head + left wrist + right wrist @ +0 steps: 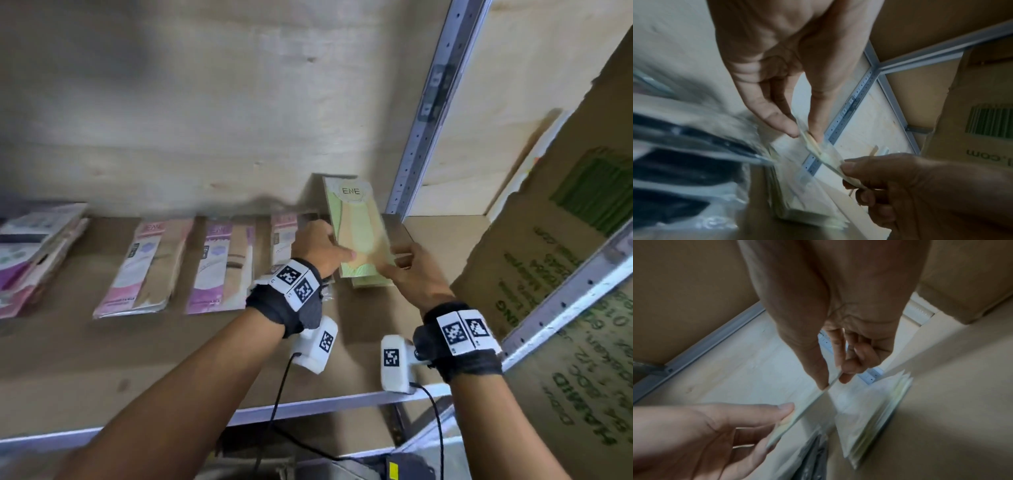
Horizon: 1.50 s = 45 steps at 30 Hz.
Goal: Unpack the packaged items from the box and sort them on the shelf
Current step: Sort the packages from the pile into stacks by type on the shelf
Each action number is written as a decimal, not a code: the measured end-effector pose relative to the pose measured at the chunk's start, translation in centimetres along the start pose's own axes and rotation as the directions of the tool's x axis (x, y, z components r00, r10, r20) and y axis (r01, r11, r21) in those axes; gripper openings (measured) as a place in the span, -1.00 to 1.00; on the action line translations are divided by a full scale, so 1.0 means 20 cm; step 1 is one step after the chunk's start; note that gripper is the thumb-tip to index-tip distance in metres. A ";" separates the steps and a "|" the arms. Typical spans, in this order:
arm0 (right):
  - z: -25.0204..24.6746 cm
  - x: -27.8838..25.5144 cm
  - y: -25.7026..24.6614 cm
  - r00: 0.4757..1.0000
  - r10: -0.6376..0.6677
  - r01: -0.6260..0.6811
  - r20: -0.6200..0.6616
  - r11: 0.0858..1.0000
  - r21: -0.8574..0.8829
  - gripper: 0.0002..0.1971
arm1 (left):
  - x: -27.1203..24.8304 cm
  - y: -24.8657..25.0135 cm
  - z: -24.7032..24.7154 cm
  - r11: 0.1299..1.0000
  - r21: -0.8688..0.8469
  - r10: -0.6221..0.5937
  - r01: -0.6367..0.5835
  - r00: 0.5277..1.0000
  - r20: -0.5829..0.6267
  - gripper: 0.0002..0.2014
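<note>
I hold a flat green packet marked "ENE" tilted up over the shelf board, with both hands. My left hand pinches its left edge between thumb and fingers. My right hand pinches its lower right corner. A stack of like green packets lies on the shelf just under it. In the left wrist view the left hand and the right hand grip the packet seen edge-on above the stack. The right wrist view shows the right hand, the left hand, the packet and the stack.
Pink packets, purple packets and another pink pile lie in a row to the left, with a further pile at the far left. A perforated metal upright stands right behind the green stack. A big cardboard box fills the right side.
</note>
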State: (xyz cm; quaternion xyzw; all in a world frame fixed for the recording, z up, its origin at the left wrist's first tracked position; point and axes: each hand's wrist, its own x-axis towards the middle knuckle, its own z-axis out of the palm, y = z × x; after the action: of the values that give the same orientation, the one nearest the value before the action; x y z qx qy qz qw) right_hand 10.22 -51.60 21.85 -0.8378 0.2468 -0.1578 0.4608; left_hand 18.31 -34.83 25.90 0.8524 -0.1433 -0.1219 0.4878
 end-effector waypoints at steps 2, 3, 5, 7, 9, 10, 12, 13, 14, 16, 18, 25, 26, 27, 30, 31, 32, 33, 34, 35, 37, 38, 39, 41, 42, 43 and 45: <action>-0.03 0.01 0.04 0.999 0.016 -0.018 -0.043 0.998 -0.056 -0.58 | 0.02 0.04 0.06 0.999 0.047 -0.009 0.008 1.000 0.013 -0.52; -0.03 0.01 0.05 0.998 0.023 -0.027 -0.057 0.997 -0.077 -0.57 | 0.03 0.05 0.08 0.996 0.084 -0.015 0.013 1.000 0.026 -0.51; -0.03 0.03 0.07 0.996 0.044 -0.053 -0.078 0.992 -0.112 -0.56 | 0.05 0.07 0.11 0.985 0.171 -0.039 0.028 0.998 0.056 -0.54; -0.03 0.04 0.08 0.994 0.070 -0.080 -0.078 0.988 -0.133 -0.55 | 0.06 0.07 0.14 0.966 0.254 -0.073 0.052 0.994 0.076 -0.54; -0.03 0.05 0.09 0.993 0.096 -0.106 -0.072 0.982 -0.156 -0.54 | 0.07 0.07 0.16 0.942 0.330 -0.097 0.067 0.992 0.077 -0.51; -0.03 0.06 0.09 0.992 0.104 -0.115 -0.070 0.979 -0.170 -0.53 | 0.07 0.07 0.16 0.931 0.357 -0.104 0.070 0.992 0.078 -0.51; -0.02 0.08 0.09 0.992 0.115 -0.124 -0.060 0.974 -0.189 -0.53 | 0.08 0.07 0.17 0.914 0.400 -0.111 0.069 0.990 0.083 -0.51; -0.02 0.08 0.09 0.991 0.124 -0.132 -0.052 0.972 -0.193 -0.53 | 0.08 0.08 0.17 0.907 0.415 -0.113 0.070 0.990 0.080 -0.50; -0.02 0.08 0.09 0.990 0.135 -0.142 -0.046 0.971 -0.194 -0.52 | 0.08 0.08 0.18 0.903 0.424 -0.116 0.074 0.990 0.075 -0.48; -0.01 0.09 0.09 0.987 0.155 -0.160 -0.040 0.968 -0.195 -0.50 | 0.09 0.08 0.19 0.902 0.425 -0.119 0.078 0.990 0.071 -0.42; -0.01 0.09 0.09 0.986 0.164 -0.167 -0.030 0.965 -0.202 -0.48 | 0.10 0.08 0.21 0.907 0.413 -0.126 0.086 0.990 0.070 -0.36; -0.01 0.09 0.08 0.987 0.157 -0.157 -0.022 0.956 -0.246 -0.44 | 0.14 0.08 0.22 0.883 0.467 -0.092 0.036 0.991 0.098 -0.57; -0.01 0.09 0.08 0.987 0.160 -0.161 -0.027 0.955 -0.247 -0.44 | 0.14 0.08 0.21 0.879 0.477 -0.077 0.027 0.993 0.086 -0.60; -0.01 0.08 0.07 0.986 0.162 -0.166 -0.037 0.957 -0.239 -0.44 | 0.14 0.09 0.20 0.872 0.488 -0.057 0.017 0.996 0.068 -0.63; -0.02 0.06 0.04 0.986 0.141 -0.156 -0.090 0.968 -0.196 -0.53 | 0.12 0.14 0.11 0.876 0.480 0.065 -0.052 0.998 -0.011 -0.76; -0.02 0.05 0.02 0.989 0.112 -0.129 -0.099 0.974 -0.187 -0.58 | 0.11 0.15 0.05 0.885 0.457 0.120 -0.087 0.992 -0.044 -0.80; -0.02 0.04 0.00 0.992 0.075 -0.091 -0.099 0.981 -0.173 -0.65 | 0.09 0.16 -0.02 0.895 0.431 0.162 -0.113 0.984 -0.079 -0.79; -0.01 0.03 -0.03 0.995 0.035 -0.048 -0.090 0.988 -0.146 -0.73 | 0.06 0.16 -0.10 0.908 0.398 0.192 -0.134 0.975 -0.111 -0.77; 0.01 0.02 -0.05 0.997 0.000 -0.009 -0.078 0.994 -0.109 -0.80 | 0.04 0.15 -0.18 0.922 0.356 0.210 -0.150 0.968 -0.136 -0.75; 0.03 0.00 -0.09 0.997 -0.030 0.025 -0.065 0.997 -0.071 -0.86 | 0.01 0.12 -0.26 0.938 0.307 0.218 -0.161 0.963 -0.161 -0.76; 0.10 -0.03 -0.17 0.996 -0.079 0.079 -0.026 0.997 -0.012 -0.90 | -0.05 0.04 -0.43 0.964 0.213 0.208 -0.162 0.955 -0.212 -0.84; 0.15 -0.05 -0.22 0.995 -0.100 0.100 0.002 0.995 0.026 -0.89 | -0.08 -0.03 -0.50 0.971 0.186 0.195 -0.153 0.952 -0.236 -0.87; 0.20 -0.08 -0.26 0.993 -0.116 0.113 0.035 0.991 0.075 -0.89 | -0.11 -0.10 -0.58 0.976 0.170 0.178 -0.137 0.950 -0.255 -0.88; 0.31 -0.13 -0.36 0.984 -0.153 0.137 0.094 0.977 0.164 -0.87 | -0.17 -0.28 -0.73 0.990 0.102 0.122 -0.097 0.951 -0.286 -0.90; 0.37 -0.16 -0.41 0.975 -0.182 0.156 0.125 0.969 0.192 -0.87 | -0.20 -0.37 -0.80 0.996 0.046 0.085 -0.074 0.951 -0.297 -0.90; 0.44 -0.20 -0.46 0.964 -0.209 0.173 0.161 0.962 0.212 -0.87 | -0.23 -0.46 -0.88 0.999 0.008 0.052 -0.052 0.947 -0.316 -0.89; 0.57 -0.28 -0.55 0.937 -0.249 0.186 0.247 0.950 0.250 -0.89 | -0.28 -0.62 -1.02 1.000 -0.010 0.012 -0.016 0.931 -0.365 -0.82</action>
State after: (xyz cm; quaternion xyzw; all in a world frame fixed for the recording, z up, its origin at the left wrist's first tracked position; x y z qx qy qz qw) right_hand 14.10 -35.56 24.96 -0.8168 0.0663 -0.1167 0.5612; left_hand 21.71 -10.55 25.58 0.8561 -0.0555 0.0411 0.5121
